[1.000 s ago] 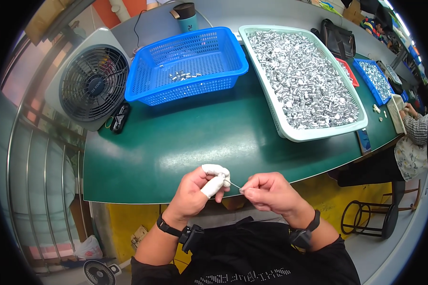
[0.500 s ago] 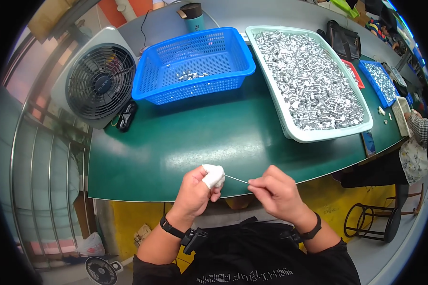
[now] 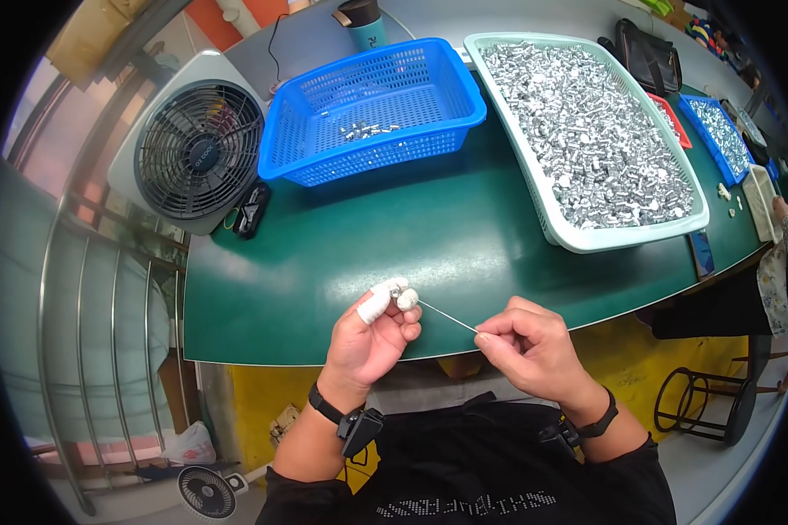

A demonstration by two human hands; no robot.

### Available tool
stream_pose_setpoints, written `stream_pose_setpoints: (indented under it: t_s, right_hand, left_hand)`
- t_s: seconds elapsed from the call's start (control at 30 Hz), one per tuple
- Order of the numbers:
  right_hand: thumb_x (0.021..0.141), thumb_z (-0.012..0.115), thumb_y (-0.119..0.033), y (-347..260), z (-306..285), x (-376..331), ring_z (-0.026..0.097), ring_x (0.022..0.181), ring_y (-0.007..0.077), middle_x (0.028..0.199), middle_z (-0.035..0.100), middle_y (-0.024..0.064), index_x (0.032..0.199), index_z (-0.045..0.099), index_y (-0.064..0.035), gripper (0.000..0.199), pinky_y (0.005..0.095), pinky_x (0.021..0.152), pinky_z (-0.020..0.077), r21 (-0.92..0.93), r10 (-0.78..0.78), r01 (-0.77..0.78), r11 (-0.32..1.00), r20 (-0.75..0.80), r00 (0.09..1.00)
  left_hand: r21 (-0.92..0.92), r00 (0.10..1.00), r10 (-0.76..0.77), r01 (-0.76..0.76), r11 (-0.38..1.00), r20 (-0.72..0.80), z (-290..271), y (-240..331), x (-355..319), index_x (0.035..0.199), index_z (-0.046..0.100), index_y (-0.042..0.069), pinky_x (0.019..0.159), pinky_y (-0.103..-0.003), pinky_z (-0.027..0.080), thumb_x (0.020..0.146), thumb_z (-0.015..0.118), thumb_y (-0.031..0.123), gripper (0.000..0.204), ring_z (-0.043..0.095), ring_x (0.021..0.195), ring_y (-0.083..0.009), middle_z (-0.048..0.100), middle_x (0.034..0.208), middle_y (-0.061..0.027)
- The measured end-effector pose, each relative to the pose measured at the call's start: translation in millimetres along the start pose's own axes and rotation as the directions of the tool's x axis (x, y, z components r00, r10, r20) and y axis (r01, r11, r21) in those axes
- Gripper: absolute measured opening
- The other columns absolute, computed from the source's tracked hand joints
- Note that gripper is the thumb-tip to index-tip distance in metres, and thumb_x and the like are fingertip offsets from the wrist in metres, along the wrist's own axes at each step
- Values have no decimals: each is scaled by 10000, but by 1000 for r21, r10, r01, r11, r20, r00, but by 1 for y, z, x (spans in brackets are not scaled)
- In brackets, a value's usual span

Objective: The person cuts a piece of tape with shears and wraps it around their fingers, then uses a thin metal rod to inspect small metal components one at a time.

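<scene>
Two hands [image 3: 446, 337], perhaps one wire [image 3: 446, 316].

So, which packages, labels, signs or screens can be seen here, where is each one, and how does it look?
Label on fan: small dark badge with pale marks, centre of the round black grille, table's left end.
Flat dark slab, possibly a phone: table's right edge beside the pale tray; too small to tell if its screen is lit.
Brown cardboard box: upper left, behind the fan.
No signs show.
</scene>
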State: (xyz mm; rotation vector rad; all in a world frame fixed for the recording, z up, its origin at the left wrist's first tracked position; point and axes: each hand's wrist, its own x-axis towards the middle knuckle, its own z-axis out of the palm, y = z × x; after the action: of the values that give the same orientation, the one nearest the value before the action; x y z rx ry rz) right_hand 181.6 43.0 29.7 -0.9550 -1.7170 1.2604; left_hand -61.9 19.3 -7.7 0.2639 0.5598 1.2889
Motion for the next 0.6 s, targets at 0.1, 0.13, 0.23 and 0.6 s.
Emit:
stream_pose_setpoints:
  t_s: [0.1,0.13,0.23,0.6]
  right_hand:
    - [826,711,9,-1,0,3,470,574,54,697,534,3,844,703,-9,27,225,504,357,-35,-30,31,999,33,999]
    - [826,711,9,-1,0,3,470,574,54,697,534,3,844,703,-9,27,225,504,357,-34,-27,28,999,28,999]
    - [823,716,3,-1,0,4,476,571,54,687,533,5,841,702,-8,25,225,501,361,-36,-20,22,999,51,998]
    - [864,705,-49,6,-6,1,489,605,42,727,561,3,854,706,2,51,218,526,377,73,85,-91,993,78,993]
  left_hand:
    - [-22,1000,-13,14,1000,21,-3,-4,0,1200,585,3,727,-308,452,983,526,174,283,503,873,-200,563,991,-74]
    - [-17,1000,-8,8,1000,28,-3,-5,0,1200,584,4,727,-309,452,983,525,174,282,503,873,-199,561,989,-73]
    - [1,999,-7,7,1000,38,-4,-7,-1,1204,584,4,732,-317,454,987,523,163,276,513,878,-202,568,992,-78]
    - [556,981,195,-158,816,-7,17,-17,-3,1203,594,7,698,-303,498,998,533,78,225,563,775,-151,610,996,-88]
